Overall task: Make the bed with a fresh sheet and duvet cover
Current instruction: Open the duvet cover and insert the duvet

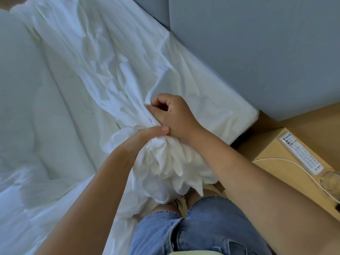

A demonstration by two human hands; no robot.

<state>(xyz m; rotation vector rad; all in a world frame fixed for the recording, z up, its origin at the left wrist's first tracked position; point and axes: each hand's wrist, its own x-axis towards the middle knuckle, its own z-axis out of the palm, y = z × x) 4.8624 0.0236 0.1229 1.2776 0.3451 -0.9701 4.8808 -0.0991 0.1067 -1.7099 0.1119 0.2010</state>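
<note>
The sheet [103, 70] runs lengthwise away up-left from the 2 hands. The left hand [141, 142] curls its fingers round the gathered bunch. Touching it, the right hand [173, 115] pinches a fold, nearer the bed [226, 111] corner.

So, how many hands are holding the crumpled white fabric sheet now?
2. The left hand grips the bunched end of the crumpled white fabric sheet; the right hand pinches a fold just beyond it. No hand seems hidden.

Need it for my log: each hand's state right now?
Left hand: closed, gripping the bunched white fabric sheet.
Right hand: closed, pinching a fold of that sheet.
</note>
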